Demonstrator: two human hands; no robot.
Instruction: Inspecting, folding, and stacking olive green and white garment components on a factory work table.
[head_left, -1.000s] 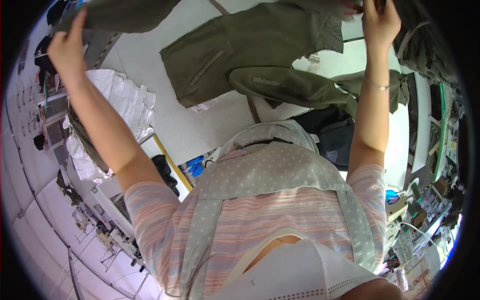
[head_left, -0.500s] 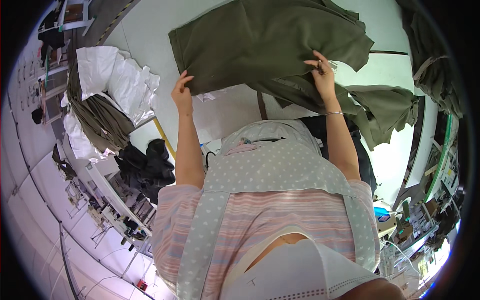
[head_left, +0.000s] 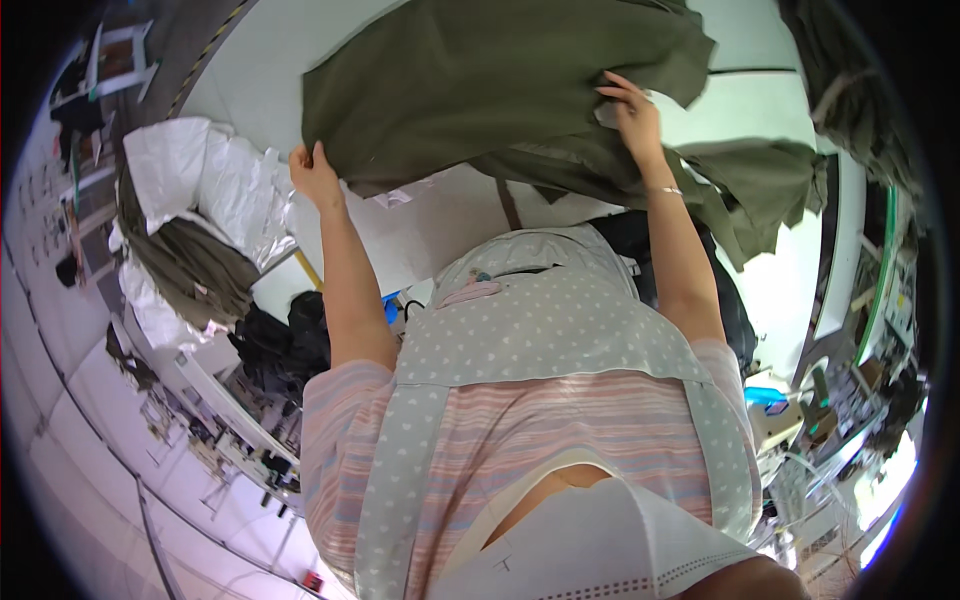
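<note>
The left hand is closed in a pinch on the near left corner of the dark green cloth, while the right hand lies at its near right edge with fingers loosely extended and slightly parted; whether these grip cannot be told. Both forearms reach forward from bent elbows, the right angled inward with a bracelet at the wrist. The cloth spans the pale table ahead of the body.

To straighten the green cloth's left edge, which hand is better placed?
Left, probably: the left hand is at that edge of the green cloth; the right hand is toward its other end.
</note>
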